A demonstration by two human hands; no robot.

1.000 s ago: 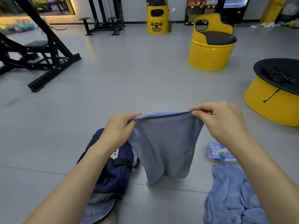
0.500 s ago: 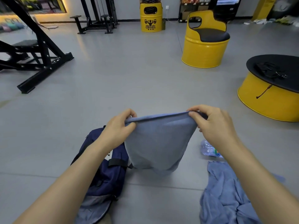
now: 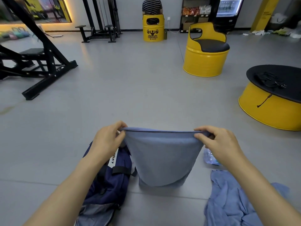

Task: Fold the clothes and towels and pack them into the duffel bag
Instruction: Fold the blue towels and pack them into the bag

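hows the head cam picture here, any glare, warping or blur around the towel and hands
Head view: soft even light, the blue towel, left hand and right hand sharp; wide-angle warping tilts the black gym frame and stretches the yellow drum table at the edges; a warm light strip glares onto the floor; the fridge is blown out.

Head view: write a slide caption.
Left hand and right hand pinch the blue towel by its top edge, beside the duffel bag.

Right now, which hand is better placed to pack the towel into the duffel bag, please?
Probably left: left hand holds the towel over the duffel bag; right hand is farther off.
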